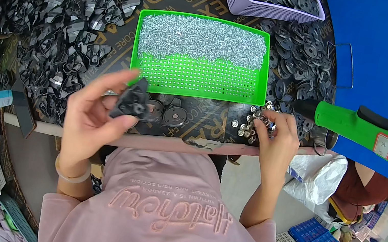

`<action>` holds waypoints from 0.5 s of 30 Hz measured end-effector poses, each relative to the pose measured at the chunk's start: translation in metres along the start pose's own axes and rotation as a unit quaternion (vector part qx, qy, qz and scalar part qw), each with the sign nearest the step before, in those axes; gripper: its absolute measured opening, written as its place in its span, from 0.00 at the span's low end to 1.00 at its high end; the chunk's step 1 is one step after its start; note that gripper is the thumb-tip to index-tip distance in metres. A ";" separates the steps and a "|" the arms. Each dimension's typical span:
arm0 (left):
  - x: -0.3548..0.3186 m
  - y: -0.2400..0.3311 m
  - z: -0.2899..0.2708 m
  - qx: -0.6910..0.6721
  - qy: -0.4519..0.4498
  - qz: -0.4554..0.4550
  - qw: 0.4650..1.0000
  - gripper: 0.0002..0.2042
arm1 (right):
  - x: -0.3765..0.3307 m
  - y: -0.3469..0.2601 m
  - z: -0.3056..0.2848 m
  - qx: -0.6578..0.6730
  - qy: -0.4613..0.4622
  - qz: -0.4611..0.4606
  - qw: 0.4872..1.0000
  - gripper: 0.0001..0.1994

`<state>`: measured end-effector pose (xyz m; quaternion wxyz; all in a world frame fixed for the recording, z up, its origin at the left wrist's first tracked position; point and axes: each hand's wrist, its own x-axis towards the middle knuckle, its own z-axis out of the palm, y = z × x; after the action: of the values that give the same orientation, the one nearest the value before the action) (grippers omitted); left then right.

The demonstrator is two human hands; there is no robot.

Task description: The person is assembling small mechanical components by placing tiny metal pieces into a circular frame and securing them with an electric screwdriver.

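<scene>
My left hand [85, 115] grips an angular black plastic part [131, 101] between thumb and fingers, above the table's near edge. Just right of it, a round black disc [174, 116] lies on the table, with another partly behind the part. My right hand [278, 142] reaches into a small heap of shiny metal pieces [246, 126], round and cap-like. Its thumb and fingers are curled together there; what they pinch is too small to make out. Beyond both hands sits a green tray [196, 94] with many small silver screws [203, 39] heaped in its far half.
Black angular parts [75, 43] cover the table's left side. Black discs [299, 56] lie piled at the right, below a purple basket [270, 11] filled with more. A green and black power tool [366, 131] lies at the right edge, close to my right hand.
</scene>
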<state>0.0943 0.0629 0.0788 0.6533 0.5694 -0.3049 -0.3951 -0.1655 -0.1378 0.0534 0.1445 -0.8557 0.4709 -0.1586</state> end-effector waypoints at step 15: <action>0.007 -0.015 0.044 -0.049 -0.092 -0.061 0.993 0.28 | -0.008 0.013 -0.010 0.141 -0.033 0.069 0.987 0.09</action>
<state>0.0577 0.0340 0.0705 0.6243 0.5153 -0.3082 -0.4997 -0.1836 -0.1383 0.0558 0.2900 -0.7971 0.4963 -0.1848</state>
